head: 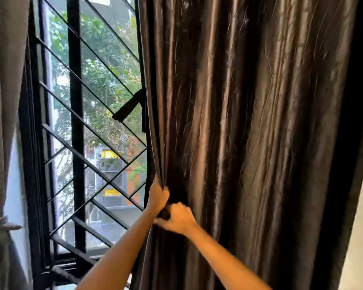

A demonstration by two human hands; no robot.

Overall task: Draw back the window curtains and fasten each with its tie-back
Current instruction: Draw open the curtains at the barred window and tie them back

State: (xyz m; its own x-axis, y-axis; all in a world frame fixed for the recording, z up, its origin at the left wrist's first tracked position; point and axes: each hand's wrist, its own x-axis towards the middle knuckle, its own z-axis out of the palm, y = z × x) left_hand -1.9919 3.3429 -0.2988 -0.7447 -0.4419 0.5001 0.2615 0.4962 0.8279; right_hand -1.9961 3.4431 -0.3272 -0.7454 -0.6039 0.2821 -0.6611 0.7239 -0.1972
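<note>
Hands: my left hand [158, 196] fists the dark curtain [249, 132] edge at six o'clock; right hand [179, 219] half-curled, pinching folds.
Tie-back: black tie-back [127, 108] dangles at ten o'clock.
Risk: slick satin may slip free.

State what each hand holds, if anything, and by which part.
The left hand grips the dark curtain by its gathered leading edge. The right hand presses into the folds just below; whether it grips them cannot be told.

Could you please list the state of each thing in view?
Left curtain: drawn back, tied.
Its tie-back: fastened.
Right curtain: gathered at its edge, untied.
Dark tie-back: hanging loose.
Left hand: gripping curtain edge.
Right hand: on the folds.
</note>
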